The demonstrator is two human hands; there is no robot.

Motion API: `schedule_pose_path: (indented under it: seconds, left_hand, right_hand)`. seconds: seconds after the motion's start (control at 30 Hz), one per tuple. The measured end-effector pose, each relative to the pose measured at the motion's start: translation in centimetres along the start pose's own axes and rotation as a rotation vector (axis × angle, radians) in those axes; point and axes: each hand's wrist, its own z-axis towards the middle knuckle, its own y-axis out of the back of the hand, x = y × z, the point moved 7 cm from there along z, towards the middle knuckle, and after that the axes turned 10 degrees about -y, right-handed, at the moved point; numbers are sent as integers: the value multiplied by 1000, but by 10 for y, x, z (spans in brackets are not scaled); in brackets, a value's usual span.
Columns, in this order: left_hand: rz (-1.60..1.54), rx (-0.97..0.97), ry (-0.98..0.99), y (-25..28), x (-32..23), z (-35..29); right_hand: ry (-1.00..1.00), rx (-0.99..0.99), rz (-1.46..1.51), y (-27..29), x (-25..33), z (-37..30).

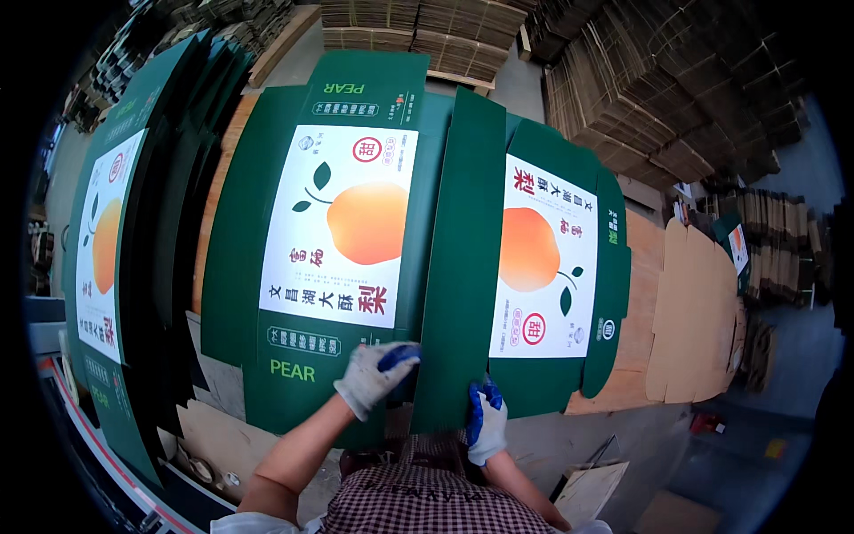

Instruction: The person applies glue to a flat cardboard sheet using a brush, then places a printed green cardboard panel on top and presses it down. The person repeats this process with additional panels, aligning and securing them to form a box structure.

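Two flat green carton blanks, each printed with an orange pear on a white panel, lie side by side across the bench. My left hand (378,374), in a white glove with blue-coated fingers, is over the near edge of the left carton blank (233,240). Its fingers reach toward the right, apart from any firm hold. At the near edge of the right carton blank (455,267), my right hand (487,423) wears a matching glove. Its blue fingertips are bent over that edge, with part of the grip hidden. A long green flap of this blank overlaps the left one.
Several green carton blanks (105,240) stand stacked at the left. A plain brown cardboard piece (694,311) lies on the wooden bench top (636,347) at the right. Bundled brown cardboard (654,89) is piled high at the far right, with more bundles (445,40) at the back.
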Motion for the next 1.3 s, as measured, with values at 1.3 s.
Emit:
schedule_pose_path:
  seconds: [1.3]
  left_hand:
    - [760, -233, -392, 56, 22, 241]
  right_hand:
    - [-223, -271, 21, 12, -46, 4]
